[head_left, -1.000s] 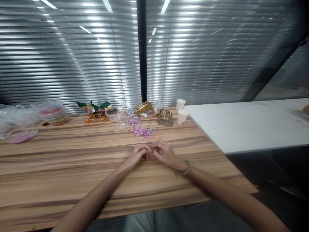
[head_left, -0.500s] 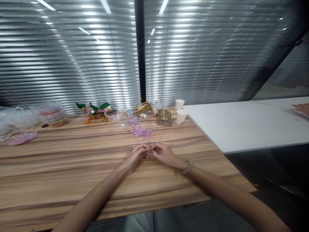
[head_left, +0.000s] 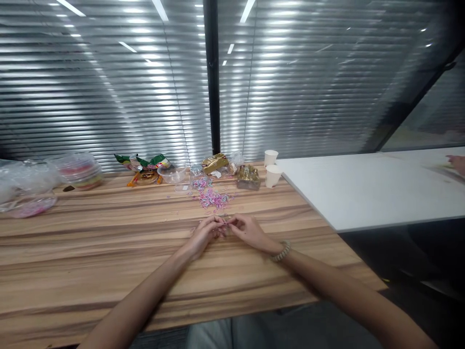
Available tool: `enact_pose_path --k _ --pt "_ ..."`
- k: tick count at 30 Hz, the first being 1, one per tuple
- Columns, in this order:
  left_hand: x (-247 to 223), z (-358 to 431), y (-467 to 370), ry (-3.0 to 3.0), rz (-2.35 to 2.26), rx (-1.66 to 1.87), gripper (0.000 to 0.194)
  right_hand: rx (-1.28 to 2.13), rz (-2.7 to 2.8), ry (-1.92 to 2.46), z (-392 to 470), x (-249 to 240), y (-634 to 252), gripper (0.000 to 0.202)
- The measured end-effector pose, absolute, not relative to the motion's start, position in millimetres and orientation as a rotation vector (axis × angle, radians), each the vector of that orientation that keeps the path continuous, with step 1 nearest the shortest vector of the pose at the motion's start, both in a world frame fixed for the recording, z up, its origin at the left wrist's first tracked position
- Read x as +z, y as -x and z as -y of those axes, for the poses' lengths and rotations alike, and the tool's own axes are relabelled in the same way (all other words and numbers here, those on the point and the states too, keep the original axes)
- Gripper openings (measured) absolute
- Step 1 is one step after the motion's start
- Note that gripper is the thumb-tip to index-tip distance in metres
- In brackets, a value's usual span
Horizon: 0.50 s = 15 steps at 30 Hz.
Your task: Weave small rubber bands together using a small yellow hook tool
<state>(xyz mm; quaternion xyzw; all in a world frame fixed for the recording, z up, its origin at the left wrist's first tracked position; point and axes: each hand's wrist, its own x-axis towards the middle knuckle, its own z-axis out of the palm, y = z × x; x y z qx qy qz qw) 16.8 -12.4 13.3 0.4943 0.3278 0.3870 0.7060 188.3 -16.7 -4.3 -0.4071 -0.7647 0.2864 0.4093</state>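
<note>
My left hand [head_left: 204, 234] and my right hand [head_left: 250, 231] rest together on the wooden table [head_left: 109, 252], fingertips meeting over a tiny pink piece [head_left: 224, 229] pinched between them. Which hand carries the grip is hard to tell at this size. A beaded bracelet [head_left: 281, 252] sits on my right wrist. Just beyond the hands lies a loose pile of small pink and purple pieces [head_left: 214, 198].
Along the far edge stand a clear plastic bowl [head_left: 173, 173], snack packets [head_left: 145, 165], a gold wrapper [head_left: 215, 162], a gold box [head_left: 248, 177] and two paper cups [head_left: 272, 174]. Plastic bags and tubs [head_left: 78, 169] sit far left. A white table [head_left: 366, 189] adjoins at right, with another person's hand [head_left: 458, 164].
My hands stay together at the same spot, fingers shifting slightly around the small piece. The other person's hand at far right has moved a little.
</note>
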Motion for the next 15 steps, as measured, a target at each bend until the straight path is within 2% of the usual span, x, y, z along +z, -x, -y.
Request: enact_pose_path --k 15 --pt "11.5 9.7 -12.8 -1.188 -0.698 0.721 0.016 0.798 1.869 1.006 16.3 -5.5 -187.6 0.013"
